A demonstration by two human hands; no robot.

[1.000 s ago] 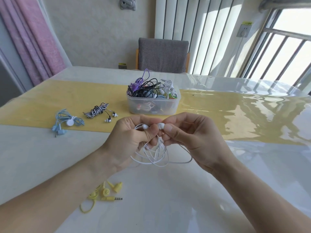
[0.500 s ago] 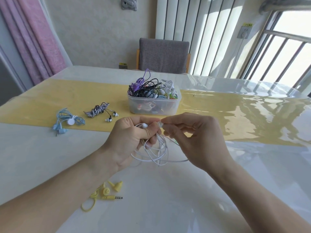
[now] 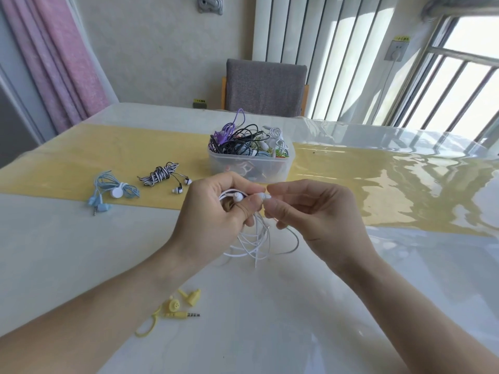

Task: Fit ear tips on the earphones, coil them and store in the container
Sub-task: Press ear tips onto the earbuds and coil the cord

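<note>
I hold white earphones (image 3: 255,238) above the table, in front of the clear plastic container (image 3: 286,163). My left hand (image 3: 213,211) grips the bunched cable, with one white earbud (image 3: 238,197) sticking up between its fingers. My right hand (image 3: 310,211) pinches the second white earbud (image 3: 263,196) at thumb and fingertip, right next to the left hand. Loose cable loops hang below both hands down to the tabletop. The container is full of tangled earphones in black, purple, white and blue.
Blue coiled earphones (image 3: 113,191) and black-and-white striped earphones (image 3: 162,175) lie on the yellow runner (image 3: 67,163) at left. Yellow earphones (image 3: 175,310) lie near my left forearm. A grey chair (image 3: 266,87) stands behind the table. The glossy tabletop (image 3: 405,279) stretches right.
My right hand has loosened from a closed grip beside the left hand to a fingertip pinch on the second earbud. The cable loops hang slightly lower and more to the right.
</note>
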